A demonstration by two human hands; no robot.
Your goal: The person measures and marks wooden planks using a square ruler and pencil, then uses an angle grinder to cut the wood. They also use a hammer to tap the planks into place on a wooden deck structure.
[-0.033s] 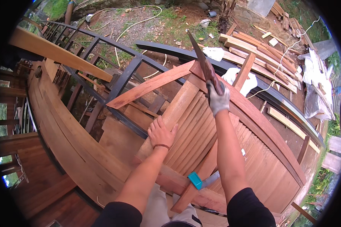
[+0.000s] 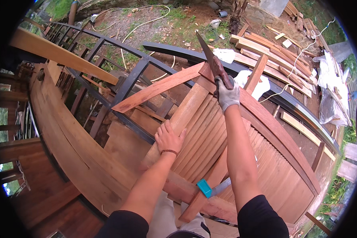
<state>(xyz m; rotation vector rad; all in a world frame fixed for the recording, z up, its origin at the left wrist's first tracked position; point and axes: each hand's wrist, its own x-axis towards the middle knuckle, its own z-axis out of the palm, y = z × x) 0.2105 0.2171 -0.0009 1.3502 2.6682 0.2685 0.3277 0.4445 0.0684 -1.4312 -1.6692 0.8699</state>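
Observation:
My right hand (image 2: 229,96), in a grey glove, is closed around the brown handle of a handsaw (image 2: 206,47). The saw's blade points away from me, against the far corner of a reddish wooden slatted panel (image 2: 200,131), where frame pieces meet. Bare and with a beaded bracelet at the wrist, my left hand (image 2: 169,139) lies with fingers stretched over the panel's left frame board (image 2: 189,107). A reddish board (image 2: 158,87) runs out to the left from the corner by the saw. Whether the teeth are in the wood cannot be made out.
A teal block-like object (image 2: 204,188) sits on the near rail. Dark metal framing (image 2: 135,79) passes beneath and beyond the panel. Long wide planks (image 2: 73,131) lie at left. Stacked lumber (image 2: 271,55), plastic sheeting (image 2: 331,85) and a pale hose (image 2: 144,24) are on the ground beyond.
My right hand and the saw handle have moved a little away from me, toward the panel's far corner. My left hand has stayed in place.

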